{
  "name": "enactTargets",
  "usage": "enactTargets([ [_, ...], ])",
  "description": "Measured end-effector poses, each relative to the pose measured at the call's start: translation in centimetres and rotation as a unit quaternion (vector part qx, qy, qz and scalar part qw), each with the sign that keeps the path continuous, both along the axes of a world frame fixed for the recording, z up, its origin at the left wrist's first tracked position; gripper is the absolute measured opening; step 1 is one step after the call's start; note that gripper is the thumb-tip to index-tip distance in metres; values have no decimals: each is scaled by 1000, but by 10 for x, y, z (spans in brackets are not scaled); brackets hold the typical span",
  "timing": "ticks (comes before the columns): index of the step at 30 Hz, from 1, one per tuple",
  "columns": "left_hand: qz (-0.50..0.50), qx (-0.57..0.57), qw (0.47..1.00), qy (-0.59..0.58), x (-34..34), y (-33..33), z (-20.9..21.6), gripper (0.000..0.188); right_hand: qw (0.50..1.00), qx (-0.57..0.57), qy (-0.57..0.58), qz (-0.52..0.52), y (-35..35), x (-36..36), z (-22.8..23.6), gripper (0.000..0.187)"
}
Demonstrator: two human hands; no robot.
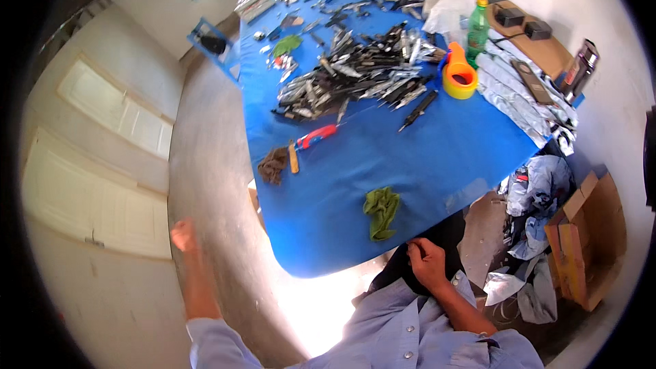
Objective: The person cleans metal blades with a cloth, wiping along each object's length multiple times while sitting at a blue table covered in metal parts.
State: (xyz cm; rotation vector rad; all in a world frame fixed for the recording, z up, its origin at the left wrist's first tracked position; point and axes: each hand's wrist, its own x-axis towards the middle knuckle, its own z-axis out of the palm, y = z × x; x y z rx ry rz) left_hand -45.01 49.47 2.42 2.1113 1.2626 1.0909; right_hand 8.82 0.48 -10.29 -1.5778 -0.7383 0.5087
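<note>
Held out to the left, away from the table, my left hand (183,236) is a loose fist over the floor; nothing shows in it. My right hand (428,264) rests on my dark-clothed lap by the table's front edge, fingers curled and nothing visible in them. Just beyond it, a crumpled green cloth (381,213) lies on the blue-covered table (328,212). Farther left are a brown rag (273,165), a wooden-handled tool (294,157) and a red-handled tool (316,137). A dark pen-like tool (418,111) lies apart from a large heap of slim dark and silver pieces (362,72).
Orange and yellow tape rolls (460,82) and a green bottle (477,27) stand at the right, near silvery wrapping (506,89). An open cardboard box (588,242) and crumpled plastic bags (540,181) sit on the floor to the right. A blue chair (215,51) stands left of the table.
</note>
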Motion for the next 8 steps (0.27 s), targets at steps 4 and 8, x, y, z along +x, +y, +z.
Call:
enactTargets([
  [4, 295, 59, 882, 363, 84, 66, 75, 37, 993, -12, 91, -72, 1, -5, 19, 11],
  [8, 257, 64, 881, 392, 212, 141, 125, 61, 997, -8, 41, -65, 0, -10, 10, 12],
])
